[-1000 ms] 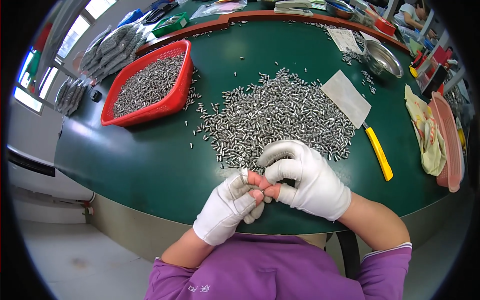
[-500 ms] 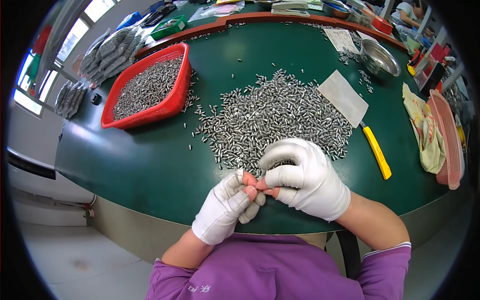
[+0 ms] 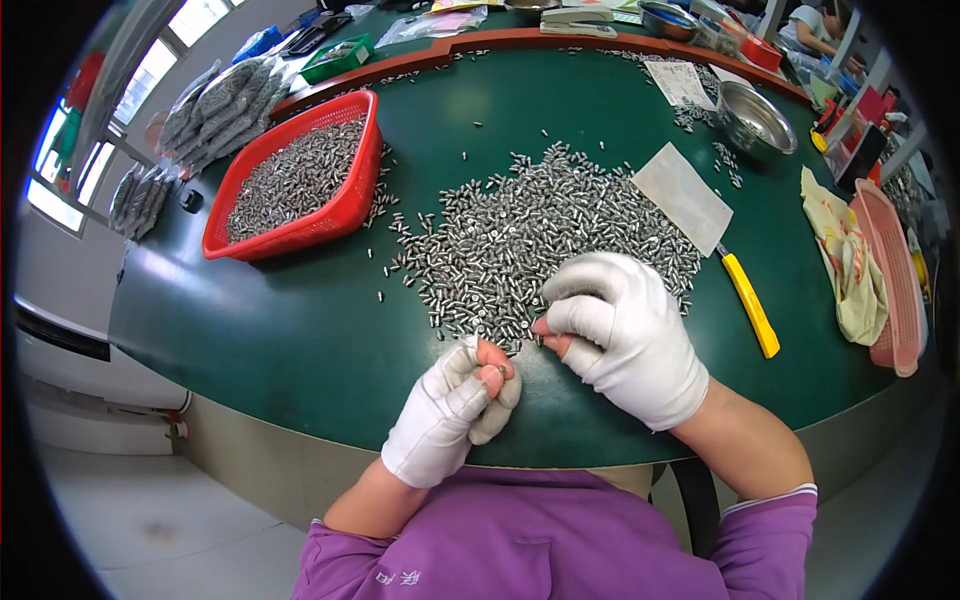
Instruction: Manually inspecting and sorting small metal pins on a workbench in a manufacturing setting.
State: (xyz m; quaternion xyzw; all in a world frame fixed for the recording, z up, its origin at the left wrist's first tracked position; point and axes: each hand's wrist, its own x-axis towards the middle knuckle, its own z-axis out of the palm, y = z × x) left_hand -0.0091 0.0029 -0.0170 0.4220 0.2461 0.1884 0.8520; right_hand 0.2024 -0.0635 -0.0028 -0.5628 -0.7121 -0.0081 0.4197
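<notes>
A wide heap of small silver metal pins (image 3: 530, 230) lies on the green table (image 3: 300, 340). My left hand (image 3: 450, 410), in a white glove with bare fingertips, is curled into a fist near the table's front edge, and a few grey pins show between its thumb and forefinger. My right hand (image 3: 625, 335), gloved the same way, sits to the right and a little further out. Its fingers are curled, with the bare tips pinched together at the near edge of the heap. A small gap separates the two hands.
A red mesh basket (image 3: 300, 180) full of pins stands at the left. A white sheet (image 3: 680, 195), a yellow-handled knife (image 3: 750, 305), a steel bowl (image 3: 755, 115), a cloth (image 3: 845, 260) and a pink tray (image 3: 885, 270) lie to the right. Bags of parts (image 3: 210, 110) sit at the far left.
My hands were touching fingertip to fingertip. The right hand has drawn away up and right to the heap's edge, while the left fist stays in place.
</notes>
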